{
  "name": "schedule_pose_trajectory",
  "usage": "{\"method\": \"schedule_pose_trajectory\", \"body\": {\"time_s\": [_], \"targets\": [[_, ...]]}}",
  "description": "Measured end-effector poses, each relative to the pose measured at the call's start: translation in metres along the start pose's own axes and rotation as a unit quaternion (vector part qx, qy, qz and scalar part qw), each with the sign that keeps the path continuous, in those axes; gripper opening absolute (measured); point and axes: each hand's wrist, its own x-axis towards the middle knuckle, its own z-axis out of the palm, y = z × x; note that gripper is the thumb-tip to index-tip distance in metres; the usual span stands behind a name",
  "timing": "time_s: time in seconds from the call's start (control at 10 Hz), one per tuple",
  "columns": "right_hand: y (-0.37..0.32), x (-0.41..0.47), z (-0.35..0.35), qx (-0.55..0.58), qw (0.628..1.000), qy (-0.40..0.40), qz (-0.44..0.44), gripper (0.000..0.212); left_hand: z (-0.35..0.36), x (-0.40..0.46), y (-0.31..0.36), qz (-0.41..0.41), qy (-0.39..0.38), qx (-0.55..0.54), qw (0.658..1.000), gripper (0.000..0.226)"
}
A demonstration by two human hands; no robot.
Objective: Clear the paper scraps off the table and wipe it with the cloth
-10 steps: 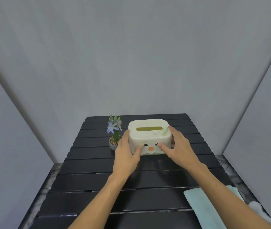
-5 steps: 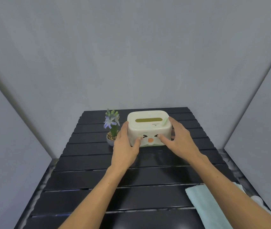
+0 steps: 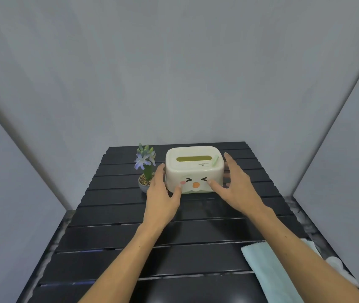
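Two bare hands frame a cream tissue box (image 3: 193, 169) at the far end of a black slatted table (image 3: 117, 235). The left hand (image 3: 162, 199) lies against the box's left corner, thumb on the front face and fingers along the side. The right hand (image 3: 236, 186) is spread open, thumb tip touching the front face near the lower right, while the other fingers stand just off the right side, slightly blurred. Neither hand is closed around the box, which sits flat on the slats.

The box's front carries a cartoon face: two squeezed-shut eyes, a pink cheek and an orange beak. Its lid has an olive-green slot, a pale green tab (image 3: 215, 160) near the right corner and a small dark printed mark beside it, too small to read.

Just left of the box, close behind the left hand, a small potted plant (image 3: 145, 171) with pale purple flowers stands upright in a grey pot topped with pebbles.

A light blue cloth (image 3: 268, 272) lies folded at the near right corner of the table, partly covered by the right forearm. A white crumpled object (image 3: 338, 264), possibly a paper scrap, shows beyond the cloth at the table's right edge; what it is cannot be told for certain.

Grey panels (image 3: 174, 73) enclose the table on three sides
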Motion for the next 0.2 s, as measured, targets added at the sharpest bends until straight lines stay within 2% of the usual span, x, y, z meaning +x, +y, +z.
{"method": "schedule_pose_trajectory", "body": {"time_s": [0.2], "targets": [[-0.002,-0.03,-0.006,-0.001,0.999,0.009,0.036,0.094,-0.014,-0.024,0.002,-0.005,0.001,-0.008,1.0,0.073]]}}
